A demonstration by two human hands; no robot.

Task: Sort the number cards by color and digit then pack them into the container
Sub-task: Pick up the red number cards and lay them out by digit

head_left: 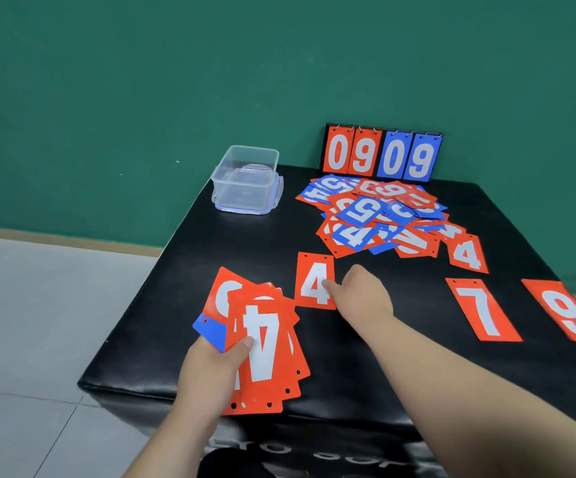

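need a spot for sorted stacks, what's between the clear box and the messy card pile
Nothing: the head view shows only bare black table top between the clear box and the card pile.

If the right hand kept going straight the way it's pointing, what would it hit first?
The red 4 card, which the right hand seems to touch; past it, bare mat, then perhaps the container.

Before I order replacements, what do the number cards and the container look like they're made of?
The number cards look like thin glossy plastic, possibly laminate: they catch the light, lie flat and have cleanly punched holes. The container looks like rigid clear plastic: the table shows through its walls.
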